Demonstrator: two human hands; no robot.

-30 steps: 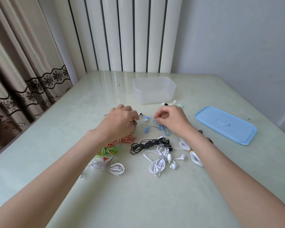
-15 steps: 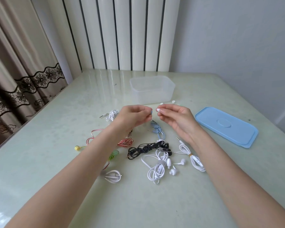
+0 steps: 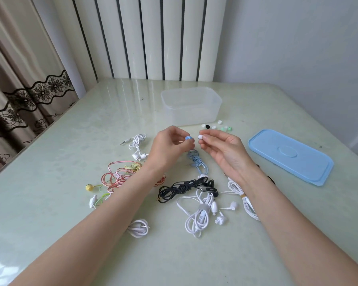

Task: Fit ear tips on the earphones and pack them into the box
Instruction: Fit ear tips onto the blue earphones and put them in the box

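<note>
Both hands have risen a little off the table since a second ago, when they worked low among the cords; the blue earphone came up with them. Now the left hand pinches the blue earbud between thumb and fingertips, its blue cord trailing down to a coil on the table just below. Facing it, the right hand pinches a small white ear tip at its fingertips, the other fingers loosely spread; tip and earbud sit very close but apart.

Just beyond the hands stands the clear plastic box, open, with nothing visible inside. A scatter of loose ear tips, white, black and pale green, lies at its near right corner. Farther right, the blue lid rests flat on the table.

Near the person, other earphones lie tangled: a white set at far left, a red cord mixed with yellow-green cord, black earphones in the middle, white earphones nearer, and another white cord partly under the right forearm. A small white coil with a plug lies beside the left forearm
</note>
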